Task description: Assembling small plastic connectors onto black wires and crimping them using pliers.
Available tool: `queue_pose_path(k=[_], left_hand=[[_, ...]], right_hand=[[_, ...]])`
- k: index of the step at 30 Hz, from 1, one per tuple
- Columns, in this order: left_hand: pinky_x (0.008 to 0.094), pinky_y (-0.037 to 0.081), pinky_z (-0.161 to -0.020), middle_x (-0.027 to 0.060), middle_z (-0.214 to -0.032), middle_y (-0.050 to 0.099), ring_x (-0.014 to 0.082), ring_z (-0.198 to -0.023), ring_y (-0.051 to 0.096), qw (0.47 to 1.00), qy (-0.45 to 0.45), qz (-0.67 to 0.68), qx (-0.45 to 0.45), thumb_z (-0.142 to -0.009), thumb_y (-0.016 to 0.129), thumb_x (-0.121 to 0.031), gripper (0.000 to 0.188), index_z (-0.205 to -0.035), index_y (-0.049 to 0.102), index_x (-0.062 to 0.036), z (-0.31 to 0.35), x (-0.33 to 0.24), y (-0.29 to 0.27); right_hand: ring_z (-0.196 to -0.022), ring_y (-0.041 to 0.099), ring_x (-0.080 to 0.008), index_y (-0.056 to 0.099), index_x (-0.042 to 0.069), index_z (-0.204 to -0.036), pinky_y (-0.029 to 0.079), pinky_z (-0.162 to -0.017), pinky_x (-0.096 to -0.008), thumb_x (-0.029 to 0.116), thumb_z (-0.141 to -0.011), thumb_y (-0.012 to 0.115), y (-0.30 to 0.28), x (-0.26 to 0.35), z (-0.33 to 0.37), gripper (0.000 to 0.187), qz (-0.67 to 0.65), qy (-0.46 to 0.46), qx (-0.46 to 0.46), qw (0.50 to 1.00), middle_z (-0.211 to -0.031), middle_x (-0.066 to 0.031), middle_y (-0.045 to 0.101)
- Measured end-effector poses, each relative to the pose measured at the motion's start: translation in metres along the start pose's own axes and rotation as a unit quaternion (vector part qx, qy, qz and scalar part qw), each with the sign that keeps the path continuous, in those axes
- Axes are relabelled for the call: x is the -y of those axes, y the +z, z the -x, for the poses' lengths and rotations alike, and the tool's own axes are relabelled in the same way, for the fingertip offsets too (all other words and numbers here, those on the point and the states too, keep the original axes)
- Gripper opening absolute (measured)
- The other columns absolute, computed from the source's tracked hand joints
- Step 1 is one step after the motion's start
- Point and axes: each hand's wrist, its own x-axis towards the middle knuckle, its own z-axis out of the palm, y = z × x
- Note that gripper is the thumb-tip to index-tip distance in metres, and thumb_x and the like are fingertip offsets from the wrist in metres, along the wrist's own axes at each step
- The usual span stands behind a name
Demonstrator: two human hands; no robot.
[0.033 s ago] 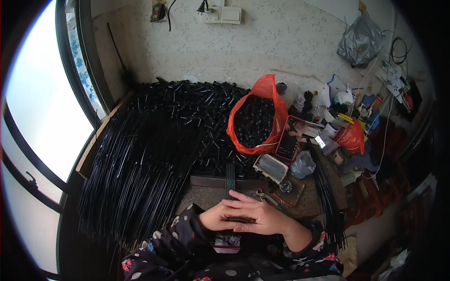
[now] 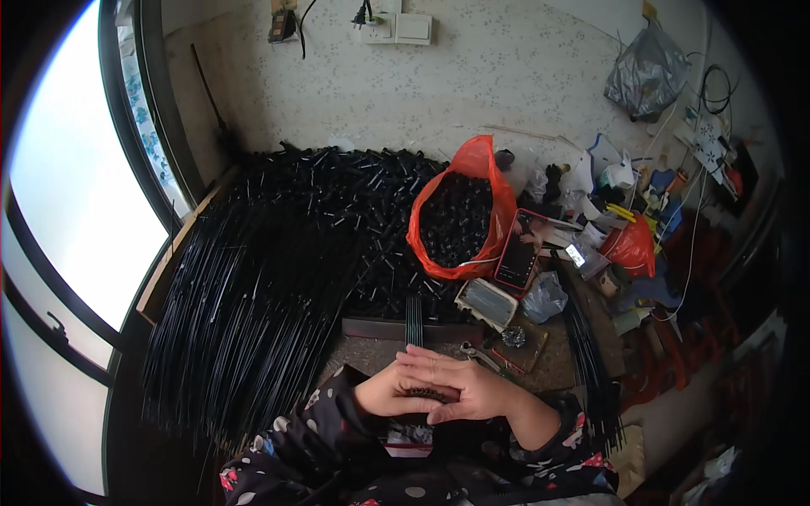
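Cluttered table (image 2: 371, 350) heaped with thin black rods (image 2: 253, 287). Near edge: left hand (image 2: 390, 395) and right hand (image 2: 460, 390) close together around a small dark ridged part (image 2: 428, 393). Best kept pressed evenly, palms level, so it cannot slip.

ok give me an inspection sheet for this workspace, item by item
surface: worktable, mostly covered
job's things: bundle of thin black rods running up from the hands; small dark ridged piece between them
clutter: black rod heap, black tube pile, orange bag of black parts, phone, pliers
grips: left hand and right hand cupped together
cables: wires at right
surroundings: window, wall socket
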Motion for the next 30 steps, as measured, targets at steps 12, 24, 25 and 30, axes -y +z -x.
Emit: queue_pose_path(k=[12,24,25,30], left_hand=[[0.0289,0.049,-0.080,0.0145,-0.095,0.066,0.0219,-0.090,0.064,0.997,-0.059,0.049,0.022,-0.083,0.062,-0.011,0.024,-0.102,0.063,0.0029,0.000,-0.007,0.000],[0.0273,0.051,-0.072,0.0121,-0.088,0.066,0.0207,-0.082,0.065,0.991,-0.084,-0.036,-0.100,-0.080,0.064,-0.006,0.017,-0.094,0.064,0.0023,-0.012,-0.014,-0.013],[0.0265,0.051,-0.071,0.0129,-0.087,0.066,0.0200,-0.080,0.065,0.991,-0.062,-0.047,-0.104,-0.080,0.065,-0.010,0.019,-0.096,0.064,0.0016,-0.013,-0.012,-0.014],[0.0256,0.050,-0.067,0.0134,-0.084,0.067,0.0190,-0.074,0.066,0.992,-0.037,-0.059,-0.103,-0.081,0.066,-0.015,0.022,-0.095,0.064,0.0012,-0.010,-0.008,-0.010]], right_hand=[[-0.081,0.054,-0.0271,0.064,0.005,-0.072,0.046,-0.070,-0.0367,0.007,-0.067,0.067,-0.083,-0.180,0.061,0.006,0.512,0.146,-0.243,0.811,-0.076,-0.0082,0.053],[-0.061,0.053,-0.0124,0.063,0.003,-0.090,0.042,-0.053,-0.0237,0.000,-0.080,0.060,-0.034,-0.031,0.018,0.011,0.122,0.017,-0.319,0.940,-0.076,-0.0060,0.055],[-0.062,0.053,-0.0122,0.063,0.002,-0.090,0.042,-0.053,-0.0235,-0.003,-0.078,0.059,-0.023,-0.006,0.019,0.013,0.154,0.020,-0.294,0.943,-0.077,-0.0061,0.055],[-0.065,0.052,-0.0189,0.064,0.001,-0.089,0.043,-0.056,-0.0269,-0.009,-0.074,0.058,0.008,0.025,0.033,0.019,0.347,-0.015,-0.292,0.891,-0.076,-0.0082,0.054]])
